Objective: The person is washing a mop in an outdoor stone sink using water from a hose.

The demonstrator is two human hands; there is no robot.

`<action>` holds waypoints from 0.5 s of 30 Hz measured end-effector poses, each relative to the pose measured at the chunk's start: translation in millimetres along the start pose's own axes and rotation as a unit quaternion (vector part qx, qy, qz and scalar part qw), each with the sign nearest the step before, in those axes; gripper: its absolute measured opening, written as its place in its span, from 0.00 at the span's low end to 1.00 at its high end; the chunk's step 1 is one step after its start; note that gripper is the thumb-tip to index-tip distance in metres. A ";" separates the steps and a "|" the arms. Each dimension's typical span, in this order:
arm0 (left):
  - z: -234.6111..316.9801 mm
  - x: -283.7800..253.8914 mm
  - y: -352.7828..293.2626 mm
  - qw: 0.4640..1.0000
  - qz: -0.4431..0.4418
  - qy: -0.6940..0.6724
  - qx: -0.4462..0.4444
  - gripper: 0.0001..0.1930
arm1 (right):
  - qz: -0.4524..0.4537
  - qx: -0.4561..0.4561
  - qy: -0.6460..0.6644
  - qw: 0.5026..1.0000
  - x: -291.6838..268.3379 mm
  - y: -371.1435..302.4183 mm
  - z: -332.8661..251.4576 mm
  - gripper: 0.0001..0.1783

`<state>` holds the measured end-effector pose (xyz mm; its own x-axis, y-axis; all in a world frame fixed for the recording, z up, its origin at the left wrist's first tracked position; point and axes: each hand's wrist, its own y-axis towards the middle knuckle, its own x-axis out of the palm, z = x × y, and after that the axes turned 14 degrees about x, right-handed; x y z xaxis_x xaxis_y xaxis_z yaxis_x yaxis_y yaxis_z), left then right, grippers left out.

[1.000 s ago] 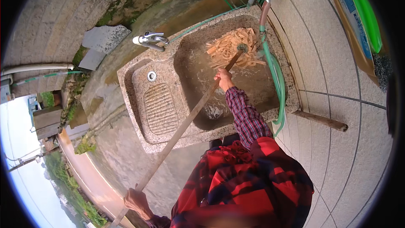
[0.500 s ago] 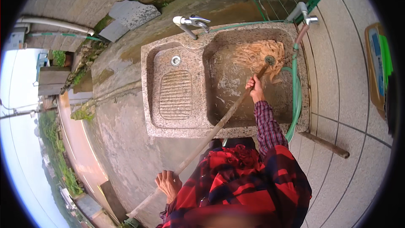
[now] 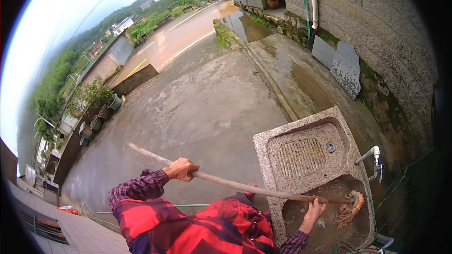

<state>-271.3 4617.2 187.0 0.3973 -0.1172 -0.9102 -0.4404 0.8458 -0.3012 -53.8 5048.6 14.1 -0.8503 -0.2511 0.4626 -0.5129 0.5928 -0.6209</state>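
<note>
A string mop (image 3: pixel 249 185) with a long wooden handle slants across the view. Its peach-coloured strands (image 3: pixel 347 216) rest in the deep basin of a speckled stone sink (image 3: pixel 288 215). Farther up the handle, my left hand (image 3: pixel 181 169) is wrapped round the wood, outside the sink. My right hand (image 3: pixel 314 212) grips the handle lower down, over the basin and close to the mop head. Shallow, murky water lies in the basin beside the strands.
Beside the basin is a ribbed washboard (image 3: pixel 301 158) with a drain (image 3: pixel 331 146). A tap (image 3: pixel 375 162) stands at the sink's far edge. Wet concrete (image 3: pixel 207 113) stretches leftward to potted plants (image 3: pixel 96 95). Grey slabs (image 3: pixel 346 69) lean against the block wall.
The view has swung left, so the sink now sits at lower right. Both hands still hold the handle; the mop strands look gathered more tightly at its end.
</note>
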 end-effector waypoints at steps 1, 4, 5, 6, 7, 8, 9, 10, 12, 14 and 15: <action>13.8 -21.5 9.3 1.000 -0.002 0.007 0.025 0.07 | 0.025 0.010 -0.004 1.000 -5.2 18.2 3.3 0.06; 66.0 -59.9 39.2 0.987 0.079 0.126 0.066 0.08 | 0.015 0.048 -0.012 0.999 -17.1 65.2 7.6 0.08; 82.3 -63.6 53.2 0.967 0.158 0.182 0.087 0.09 | 0.046 0.077 0.018 0.996 -16.6 76.5 6.0 0.09; 104.8 -67.9 66.6 0.936 0.216 0.262 0.092 0.09 | 0.076 0.109 0.048 0.990 -15.7 88.4 5.6 0.10; 125.1 -69.8 80.3 0.919 0.249 0.288 0.099 0.09 | 0.067 0.121 0.073 0.988 -21.2 101.5 7.8 0.11; 142.6 -75.7 89.6 0.929 0.226 0.279 0.092 0.08 | 0.063 0.125 0.070 0.988 -30.8 111.2 4.8 0.11; 149.7 -77.6 93.5 0.932 0.207 0.282 0.099 0.07 | 0.034 0.118 0.070 0.990 -38.3 118.9 1.9 0.11; 153.6 -77.7 94.7 0.934 0.188 0.284 0.107 0.05 | 0.006 0.110 0.070 0.991 -46.0 126.7 -2.2 0.12; 156.4 -69.4 95.3 0.934 0.166 0.287 0.135 0.06 | 0.012 0.118 0.077 0.990 -65.0 149.0 -4.2 0.12; 153.1 -59.2 95.6 0.934 0.166 0.285 0.135 0.05 | 0.089 0.153 0.031 0.984 -67.1 152.3 -11.5 0.11; 152.1 -55.5 94.6 0.936 0.165 0.282 0.130 0.05 | 0.088 0.151 0.028 0.984 -64.0 153.0 -13.9 0.11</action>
<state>-212.6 4782.9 252.2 -0.2459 -0.0218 -0.9691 -0.2237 0.9740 0.0348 -76.1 5166.0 -101.7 -0.9258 -0.1160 0.3598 -0.3765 0.3671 -0.8506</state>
